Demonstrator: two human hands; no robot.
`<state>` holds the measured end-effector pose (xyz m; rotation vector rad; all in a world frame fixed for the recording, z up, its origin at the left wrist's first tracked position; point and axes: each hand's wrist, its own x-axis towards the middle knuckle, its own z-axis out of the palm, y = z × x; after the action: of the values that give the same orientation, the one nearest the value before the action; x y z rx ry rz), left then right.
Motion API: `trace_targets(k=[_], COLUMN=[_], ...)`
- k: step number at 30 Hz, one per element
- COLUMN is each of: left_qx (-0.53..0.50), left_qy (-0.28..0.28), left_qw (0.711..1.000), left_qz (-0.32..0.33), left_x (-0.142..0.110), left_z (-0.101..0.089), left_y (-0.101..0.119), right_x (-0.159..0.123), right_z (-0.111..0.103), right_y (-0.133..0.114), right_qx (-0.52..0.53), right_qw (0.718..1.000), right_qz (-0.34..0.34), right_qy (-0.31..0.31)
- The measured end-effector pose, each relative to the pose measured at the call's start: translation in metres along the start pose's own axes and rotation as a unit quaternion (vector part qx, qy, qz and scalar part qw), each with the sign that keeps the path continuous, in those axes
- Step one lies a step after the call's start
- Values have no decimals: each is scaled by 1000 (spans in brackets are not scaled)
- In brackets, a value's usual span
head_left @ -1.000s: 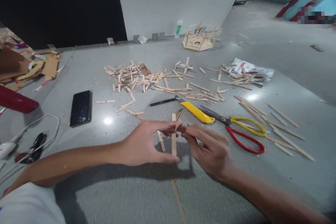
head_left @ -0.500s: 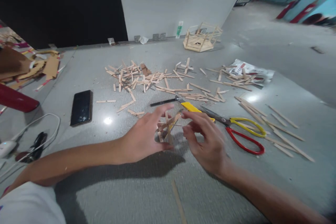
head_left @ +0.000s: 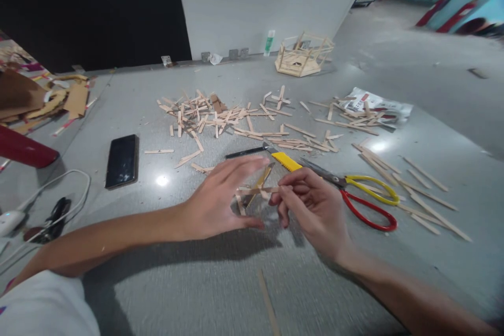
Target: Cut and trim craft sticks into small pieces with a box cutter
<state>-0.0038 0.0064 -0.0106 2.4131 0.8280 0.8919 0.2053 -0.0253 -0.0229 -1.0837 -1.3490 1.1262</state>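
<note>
My right hand [head_left: 315,210] pinches one end of a small cross of flat wooden sticks [head_left: 268,189] between thumb and fingertips. My left hand [head_left: 208,200] is curved around the cross's other side, thumb and fingers wide apart; whether it touches the wood I cannot tell. Behind the cross is a narrow yellowish, dark-edged strip [head_left: 263,177], its kind unclear. Just beyond the hands lies a yellow utility knife [head_left: 285,160]. Scissors [head_left: 342,184] with one yellow and one red handle rest by my right hand. A single stick [head_left: 268,302] lies nearest my body.
Cut sticks [head_left: 205,115] are heaped across the middle, with longer strips [head_left: 417,194] on the right. A phone [head_left: 122,161] and white cable [head_left: 84,194] lie left. At the back stand a glue stick [head_left: 269,43] and a hexagonal stick frame [head_left: 303,58]. A white packet [head_left: 378,105] lies right.
My right hand's fingers have closed on an end of the stick cross, which has turned from upright to roughly level. My left hand's fingers have spread wider apart.
</note>
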Motion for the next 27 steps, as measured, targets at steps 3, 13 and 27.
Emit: trace_targets(k=[3,13,27], left_qx=[-26,-128,-233], left_qy=[-20,-27,-40], left_qw=[999,983,960], left_qz=[-11,-125,-153], left_x=[0,-4,-2], left_z=[0,6,3], left_y=[1,1,7], right_x=[2,-1,-4], right_z=[0,-1,2], right_y=[-4,-2,-3], right_qx=[27,60,38], right_qw=[999,993,998], right_qz=[40,94,41], right_qy=[-11,-49,-42])
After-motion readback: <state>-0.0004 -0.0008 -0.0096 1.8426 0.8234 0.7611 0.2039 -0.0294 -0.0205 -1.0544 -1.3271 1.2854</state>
